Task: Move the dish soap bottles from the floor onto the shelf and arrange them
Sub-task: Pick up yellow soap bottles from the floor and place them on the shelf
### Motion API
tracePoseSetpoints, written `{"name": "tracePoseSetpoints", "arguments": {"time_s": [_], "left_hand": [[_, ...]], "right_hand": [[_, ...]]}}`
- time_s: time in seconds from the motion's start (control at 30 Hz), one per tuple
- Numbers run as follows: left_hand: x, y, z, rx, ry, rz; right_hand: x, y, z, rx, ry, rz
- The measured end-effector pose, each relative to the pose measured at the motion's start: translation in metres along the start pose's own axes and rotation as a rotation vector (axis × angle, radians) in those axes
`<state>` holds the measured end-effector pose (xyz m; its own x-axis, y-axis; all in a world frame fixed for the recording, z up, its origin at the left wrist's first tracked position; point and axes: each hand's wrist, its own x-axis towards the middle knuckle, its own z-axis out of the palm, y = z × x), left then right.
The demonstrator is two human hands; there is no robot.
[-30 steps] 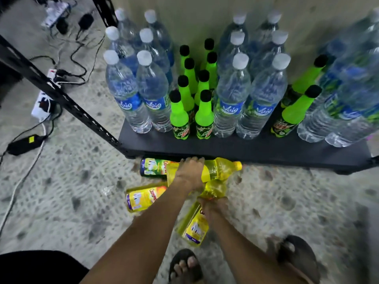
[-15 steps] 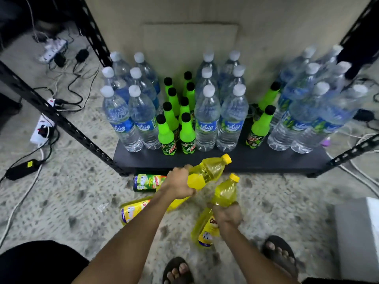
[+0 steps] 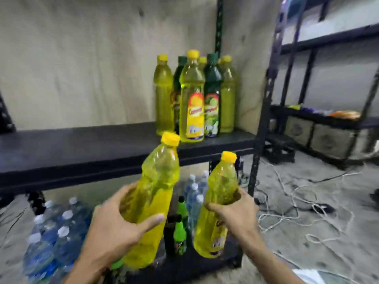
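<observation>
My left hand (image 3: 117, 226) grips a yellow dish soap bottle (image 3: 158, 181) around its middle, cap tilted up and to the right. A second yellow dish soap bottle (image 3: 220, 199) is held upright in my right hand (image 3: 235, 216). Both bottles hang in front of and a little below the black shelf board (image 3: 82, 148). At the right end of that shelf stands a cluster of several soap bottles (image 3: 192, 99), yellow and dark green, close to the wall. The left and middle of the shelf board are bare.
Under the shelf board, water bottles (image 3: 55, 232) and small green soda bottles (image 3: 180, 232) stand on the bottom shelf. A black upright post (image 3: 264, 111) marks the shelf's right end. White and black cables (image 3: 297, 206) lie on the floor to the right, in front of another rack (image 3: 328, 119).
Both hands have lifted their bottles from floor level up to the middle shelf's height. The view has tilted up, so the soap bottles left on the floor are out of sight.
</observation>
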<state>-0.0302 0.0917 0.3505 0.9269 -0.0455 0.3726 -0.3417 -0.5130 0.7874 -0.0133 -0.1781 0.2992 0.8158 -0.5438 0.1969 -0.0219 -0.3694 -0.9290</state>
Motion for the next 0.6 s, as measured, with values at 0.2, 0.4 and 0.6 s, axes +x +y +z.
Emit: {"name": "tracePoseSetpoints", "arguments": {"time_s": [0.2, 0.4, 0.6], "left_hand": [[0.099, 0.110, -0.010, -0.256, 0.210, 0.169], [0.187, 0.132, 0.009, -0.192, 0.338, 0.145], [0.230, 0.122, 0.030, -0.151, 0.338, 0.071]], "right_hand": [[0.082, -0.136, -0.086, 0.060, 0.222, -0.294], [0.162, -0.201, -0.090, -0.100, 0.286, -0.342], [0.214, -0.205, -0.061, -0.134, 0.261, -0.256]]}}
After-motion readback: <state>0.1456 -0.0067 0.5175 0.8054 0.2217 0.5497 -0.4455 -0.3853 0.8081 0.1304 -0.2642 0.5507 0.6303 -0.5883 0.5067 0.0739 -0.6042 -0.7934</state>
